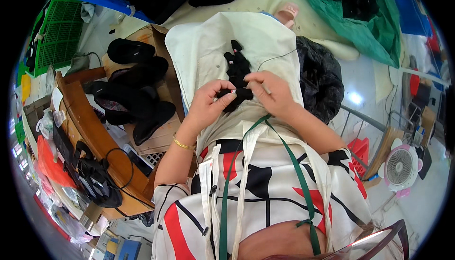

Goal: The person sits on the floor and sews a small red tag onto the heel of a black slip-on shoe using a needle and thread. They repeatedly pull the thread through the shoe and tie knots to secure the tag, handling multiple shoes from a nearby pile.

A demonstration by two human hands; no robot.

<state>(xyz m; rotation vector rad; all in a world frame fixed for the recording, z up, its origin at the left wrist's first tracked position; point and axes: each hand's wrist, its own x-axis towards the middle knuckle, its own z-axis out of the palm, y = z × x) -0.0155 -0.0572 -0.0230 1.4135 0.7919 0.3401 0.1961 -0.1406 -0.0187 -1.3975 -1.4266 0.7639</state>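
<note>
Cluttered workroom floor, seen from above; cream cloth spread over the person's lap. Black fabric piece lies on the cloth, between both hands. Left hand pinches its lower end, fingers closed on it. Right hand closed on the piece's right edge, a thin thread running up from it. Black shoes on cardboard, left

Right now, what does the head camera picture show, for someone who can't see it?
Two hands, left and right, hold a black fabric piece over a cream cloth on the person's lap. Black shoes lie on cardboard at the left.
</note>
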